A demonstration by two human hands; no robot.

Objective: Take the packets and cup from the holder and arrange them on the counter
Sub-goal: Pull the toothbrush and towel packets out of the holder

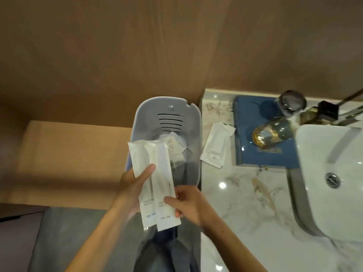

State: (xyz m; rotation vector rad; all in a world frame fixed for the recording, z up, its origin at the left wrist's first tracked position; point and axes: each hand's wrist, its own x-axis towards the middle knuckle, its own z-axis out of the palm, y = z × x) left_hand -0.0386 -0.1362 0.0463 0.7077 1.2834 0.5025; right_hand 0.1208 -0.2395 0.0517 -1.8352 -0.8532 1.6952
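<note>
My left hand (135,185), thumb on top, and right hand (188,205), pinching the lower edge, grip two long flat white paper packets (155,181) printed "TOOTHPASTE", above the grey plastic holder (192,122) with more packets inside, beside the glossy marble counter (245,193) where another white packet (217,147) lies.

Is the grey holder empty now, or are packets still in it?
Not empty. Small packets still lie inside the holder, behind the two long packets held over it by both hands.
</note>
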